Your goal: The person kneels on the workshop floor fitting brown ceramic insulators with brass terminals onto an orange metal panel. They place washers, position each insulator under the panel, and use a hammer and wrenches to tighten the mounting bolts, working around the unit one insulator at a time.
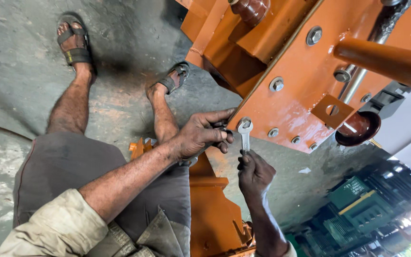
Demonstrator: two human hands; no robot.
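Hands: two; right [254, 172] grips one spanner [245, 133]; left [200, 133] pinches plate [305, 90] edge; eight bolts

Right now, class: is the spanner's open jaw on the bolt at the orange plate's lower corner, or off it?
On. The spanner has its head around the corner bolt of the orange plate; the right hand grips its handle.

The orange painted steel machine frame [305, 90] blocks the way above; bare grey concrete floor [120, 95] lies open left of the person's legs [72, 104].
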